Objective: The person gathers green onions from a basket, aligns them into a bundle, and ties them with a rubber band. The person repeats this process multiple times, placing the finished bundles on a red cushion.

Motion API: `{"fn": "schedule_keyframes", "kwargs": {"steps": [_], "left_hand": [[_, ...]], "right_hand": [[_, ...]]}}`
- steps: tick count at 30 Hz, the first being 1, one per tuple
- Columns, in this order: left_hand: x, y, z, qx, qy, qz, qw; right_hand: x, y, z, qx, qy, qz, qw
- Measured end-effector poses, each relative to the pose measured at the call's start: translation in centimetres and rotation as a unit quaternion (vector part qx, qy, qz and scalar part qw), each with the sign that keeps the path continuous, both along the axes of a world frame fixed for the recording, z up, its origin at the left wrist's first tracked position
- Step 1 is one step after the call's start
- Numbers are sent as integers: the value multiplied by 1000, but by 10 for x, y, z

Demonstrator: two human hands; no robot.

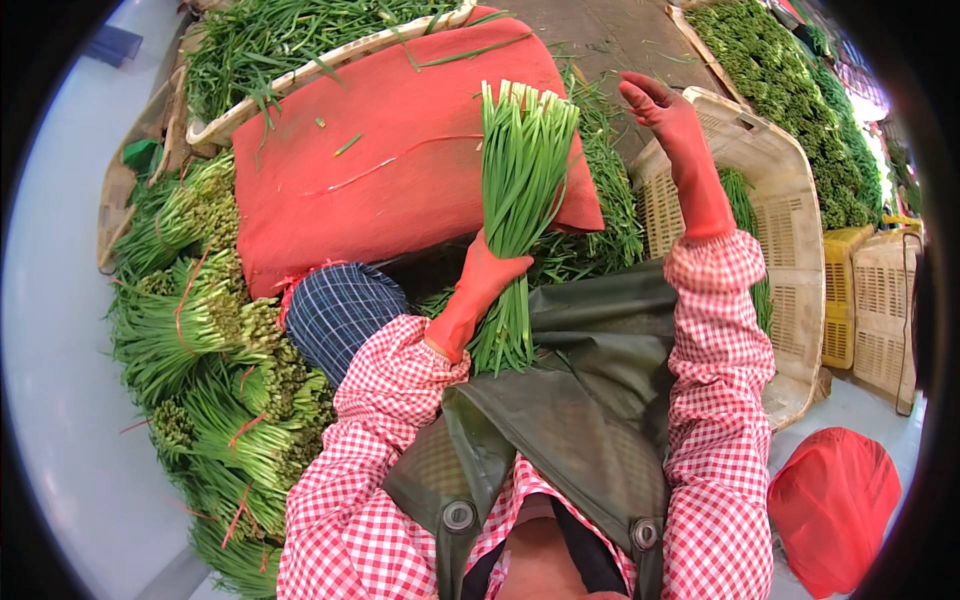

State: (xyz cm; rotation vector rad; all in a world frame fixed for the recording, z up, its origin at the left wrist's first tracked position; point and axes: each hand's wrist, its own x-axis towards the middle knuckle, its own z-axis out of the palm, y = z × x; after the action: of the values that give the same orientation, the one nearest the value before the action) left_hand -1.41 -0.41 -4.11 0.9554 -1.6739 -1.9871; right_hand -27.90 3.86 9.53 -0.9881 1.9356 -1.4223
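Observation:
My left hand (487,281), in a red rubber glove, grips a bunch of green garlic chives (523,169) around its middle. The pale cut ends point away from me, and the leafy ends hang over my dark waterproof apron (592,420). Beneath the upper part of the bunch lies a red cloth-covered pad (375,172), with a thin red tie (390,160) stretched across it. Raised to the right, beside a plastic basket, my right hand (660,112) wears a matching glove; its fingers are apart and hold nothing.
Tied chive bunches (202,315) are piled at left. A white crate (330,61) of loose chives stands beyond the pad. At right are a tall plastic basket (791,225), yellow and white crates (844,296) and a red plastic bag (836,502). Loose leaves (607,187) lie beside the pad.

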Motion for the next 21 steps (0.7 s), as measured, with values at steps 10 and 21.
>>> {"fn": "schedule_keyframes", "kwargs": {"steps": [10,21], "left_hand": [[9,5,17,175,34,-144,973],[10,1,28,192,80,-99,973]], "right_hand": [[-38,7,-18,-198,-167,-170,951],[10,1,-25,52,-97,53,993]]}}
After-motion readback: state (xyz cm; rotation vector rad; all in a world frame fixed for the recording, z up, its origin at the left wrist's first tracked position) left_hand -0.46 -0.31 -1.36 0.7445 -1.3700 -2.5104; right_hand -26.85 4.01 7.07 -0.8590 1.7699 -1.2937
